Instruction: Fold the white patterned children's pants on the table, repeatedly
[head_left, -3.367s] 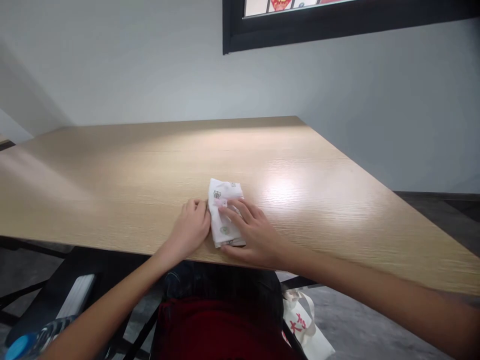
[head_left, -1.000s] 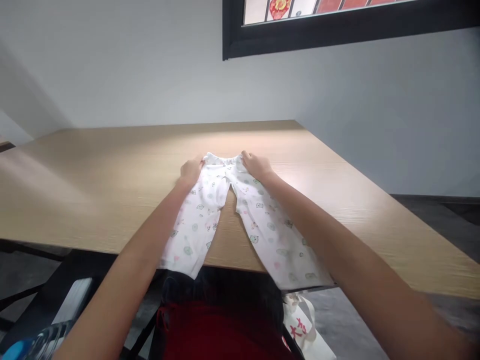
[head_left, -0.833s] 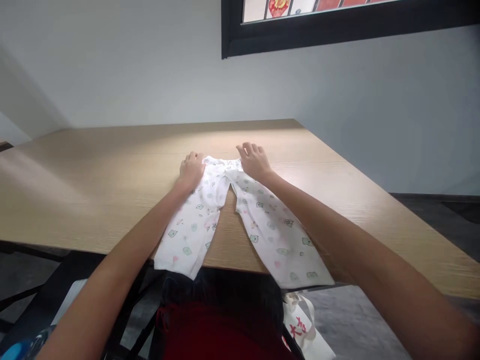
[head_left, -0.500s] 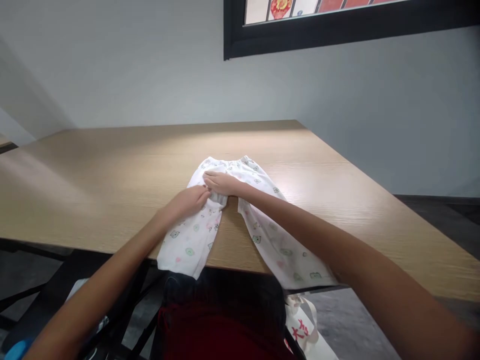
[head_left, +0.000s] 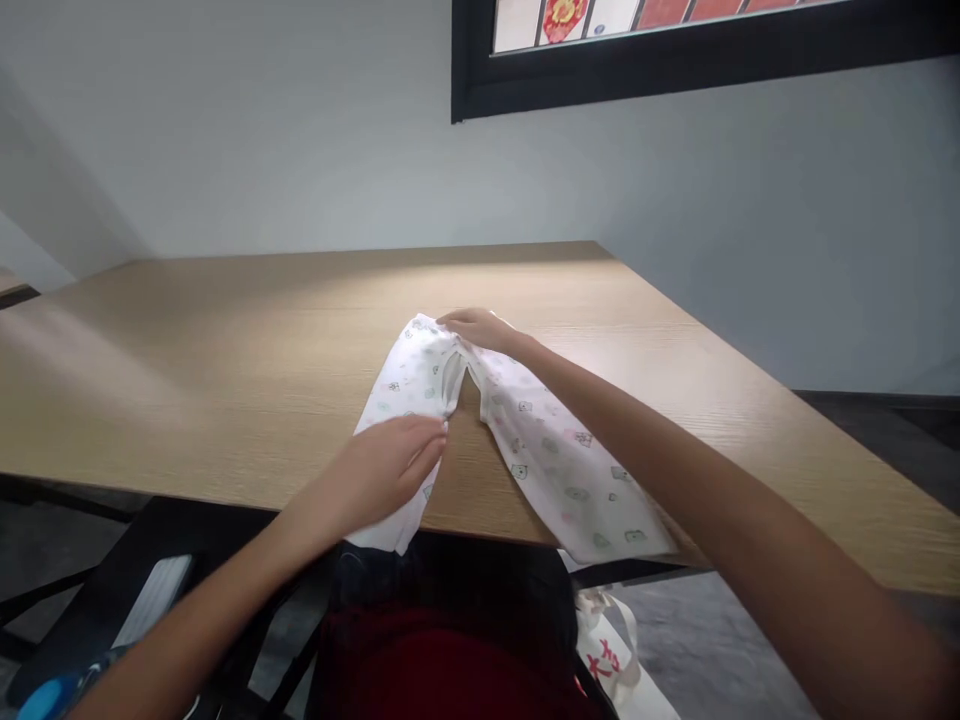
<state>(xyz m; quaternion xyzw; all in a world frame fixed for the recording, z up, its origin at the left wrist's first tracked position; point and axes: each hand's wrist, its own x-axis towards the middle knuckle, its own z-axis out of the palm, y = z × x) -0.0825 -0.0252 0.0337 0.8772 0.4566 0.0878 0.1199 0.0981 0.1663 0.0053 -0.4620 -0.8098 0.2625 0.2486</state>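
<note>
A pair of small white trousers (head_left: 555, 450), printed with little green and pink figures, lies spread on the wooden table with its waistband away from me. Both leg ends reach the table's front edge, and the left one hangs slightly over it. My left hand (head_left: 390, 465) is on the left trouser leg, with its fingertips and thumb closed together at the inner edge. Across the waistband, my right hand (head_left: 476, 328) lies flat with its fingers stretched out and covers part of the fabric. A raised fold shows near the crotch.
The wooden table (head_left: 262, 370) runs back to a grey wall with a dark window frame (head_left: 600, 95). Below on the left are a black bench (head_left: 187, 520) and a blue-capped object (head_left: 46, 698). A white bag (head_left: 611, 660) with red characters stands below on the right.
My left hand has moved from near the crotch down the left leg toward me. My right hand has moved away from me to the waistband. The left leg has shifted slightly inward.
</note>
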